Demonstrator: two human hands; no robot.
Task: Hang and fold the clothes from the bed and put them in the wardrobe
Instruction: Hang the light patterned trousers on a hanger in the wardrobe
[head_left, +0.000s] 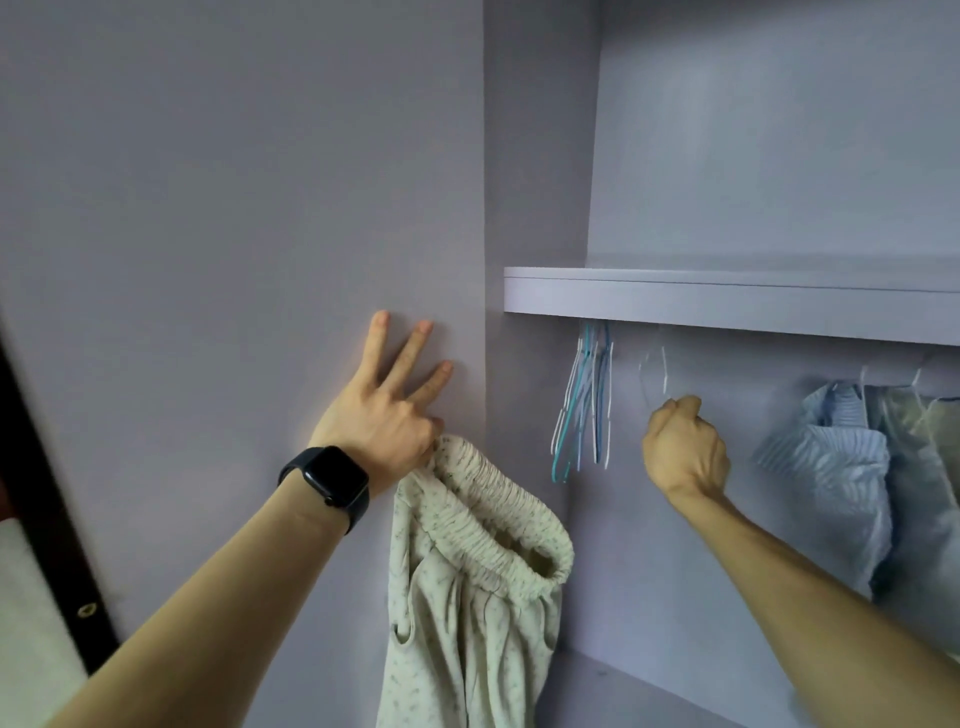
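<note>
Inside the lilac wardrobe (753, 156), nearest the camera, the L hand (384, 415) pinched the waistband of the cream pyjama bottoms (467, 597) w/ thumb & forefinger, its other three fingers straight on the side panel (234, 208). Further in, the R hand (683, 447) was clenched on a blurred clear hanger (655, 374) under the shelf (727, 299), betw. spare hangers (582, 410) & a hung striped shirt (831, 467).

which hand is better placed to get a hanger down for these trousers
Right: the right hand is under the shelf, seemingly gripping a pale hanger; the left hand is busy pinching the trousers.
</note>
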